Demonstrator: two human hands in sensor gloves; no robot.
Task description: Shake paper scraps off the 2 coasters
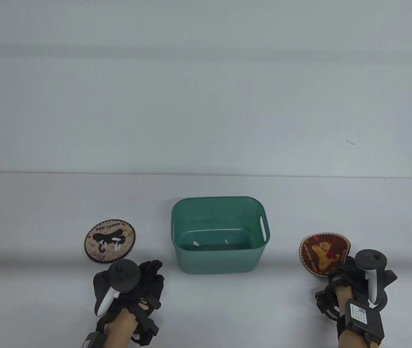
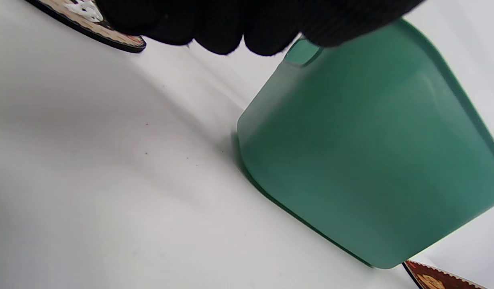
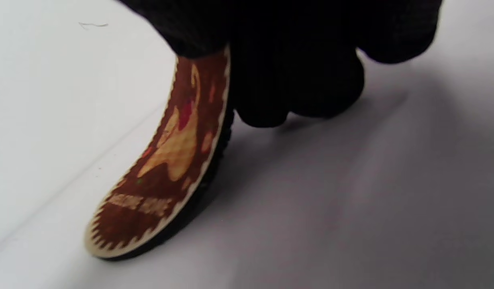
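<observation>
A round "Happy Day" coaster point(image 1: 110, 240) lies flat on the table, left of the bin, with white paper scraps point(image 1: 115, 243) on it. My left hand point(image 1: 149, 272) hovers just in front of it, fingers loosely curled and holding nothing. In the left wrist view the coaster's edge point(image 2: 122, 42) shows at the top left beside my fingers point(image 2: 231, 28). My right hand point(image 1: 343, 272) pinches the near edge of a red-brown coaster point(image 1: 322, 252). It is tilted up and bent point(image 3: 170, 160), with its far rim on the table. No scraps show on it.
A green plastic bin point(image 1: 220, 198) stands between the two coasters, with two white scraps point(image 1: 196, 244) on its floor. Its outer wall point(image 2: 371, 160) fills the right of the left wrist view. The white table's far edge runs behind the bin.
</observation>
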